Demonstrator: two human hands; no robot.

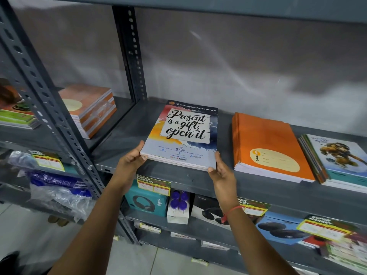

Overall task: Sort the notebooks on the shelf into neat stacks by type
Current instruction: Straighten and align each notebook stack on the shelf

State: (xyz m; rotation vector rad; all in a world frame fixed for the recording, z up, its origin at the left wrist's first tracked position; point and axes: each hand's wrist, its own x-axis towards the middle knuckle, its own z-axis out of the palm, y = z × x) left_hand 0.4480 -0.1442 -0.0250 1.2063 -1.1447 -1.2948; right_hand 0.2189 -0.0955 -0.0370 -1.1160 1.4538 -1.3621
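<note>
A small stack of notebooks with a "Present is a gift, open it" cover [184,133] lies on the grey metal shelf [127,133], its near edge at the shelf's front. My left hand [132,159] grips the stack's near left corner. My right hand [220,171] holds its near right corner. To the right lies a stack of orange notebooks [268,143]. Further right sits a stack with a lion picture on a pale blue cover [335,161], cut off by the frame edge.
A perforated upright post [131,54] divides this bay from the left one, where a stack of orange-brown notebooks [89,108] stands. The shelf below holds headphone boxes [147,201], a box of purple-capped items [178,203] and price tags. A plastic-wrapped bundle [57,193] lies at lower left.
</note>
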